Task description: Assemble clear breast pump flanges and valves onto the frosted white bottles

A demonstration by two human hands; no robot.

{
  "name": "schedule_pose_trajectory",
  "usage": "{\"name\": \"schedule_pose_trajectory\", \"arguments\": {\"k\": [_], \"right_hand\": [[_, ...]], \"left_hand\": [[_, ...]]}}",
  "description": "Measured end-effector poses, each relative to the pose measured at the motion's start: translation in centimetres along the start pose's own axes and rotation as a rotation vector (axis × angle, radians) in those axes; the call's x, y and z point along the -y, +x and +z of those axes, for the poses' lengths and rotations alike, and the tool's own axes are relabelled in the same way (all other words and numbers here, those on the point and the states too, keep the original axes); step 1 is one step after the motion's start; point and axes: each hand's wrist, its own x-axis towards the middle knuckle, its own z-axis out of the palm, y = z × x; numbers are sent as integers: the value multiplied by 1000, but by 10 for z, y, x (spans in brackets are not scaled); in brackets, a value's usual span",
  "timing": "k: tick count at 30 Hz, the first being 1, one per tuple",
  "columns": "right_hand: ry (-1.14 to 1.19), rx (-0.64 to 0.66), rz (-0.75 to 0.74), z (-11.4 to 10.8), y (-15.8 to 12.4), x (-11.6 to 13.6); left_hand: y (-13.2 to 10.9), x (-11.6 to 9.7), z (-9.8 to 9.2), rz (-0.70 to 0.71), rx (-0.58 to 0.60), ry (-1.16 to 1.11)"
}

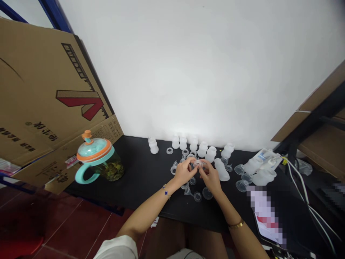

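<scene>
Over the middle of the black table, my left hand (185, 172) and my right hand (212, 177) meet, fingertips pinched around a small clear ring-shaped bottle part (198, 163). My fingers cover some of it. Loose clear rings and soft bottle nipples lie around and below my hands, among them a nipple (188, 191) and a round clear piece (197, 196). A round clear cap (207, 193) is beneath my right forearm. Just right of my right hand, a frosted white bottle (222, 170) lies on its side. Behind my hands stand several open frosted bottles (203, 149).
A bottle with its top fitted (153, 145) stands back left, near a loose ring (169, 150). A large teal-handled jug (99, 158) is at left beside a cardboard box (45, 100). Bottles in a bag (262, 163), a phone (266, 216) and white cables (299, 176) occupy the right.
</scene>
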Motion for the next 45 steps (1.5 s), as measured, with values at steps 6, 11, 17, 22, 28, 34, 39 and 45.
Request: {"name": "schedule_pose_trajectory", "arguments": {"k": [6, 11, 17, 22, 28, 34, 39, 45], "right_hand": [[-3, -3, 3, 1, 0, -1], [1, -1, 12, 0, 0, 0], [-5, -10, 4, -1, -1, 1], [-5, -12, 7, 0, -1, 0], [-4, -16, 16, 0, 0, -1], [-43, -32, 4, 0, 0, 1], [-53, -44, -3, 0, 0, 2], [-58, -40, -7, 0, 0, 0]], "left_hand": [[0, 0, 0, 12, -4, 13], [-1, -2, -2, 27, -2, 8], [-1, -1, -1, 26, 4, 8], [-1, 0, -1, 23, 6, 23], [-1, 2, 1, 24, -1, 32], [-1, 2, 1, 32, 0, 28], [-2, 1, 1, 31, 1, 20], [-1, 1, 1, 13, 8, 20]]}}
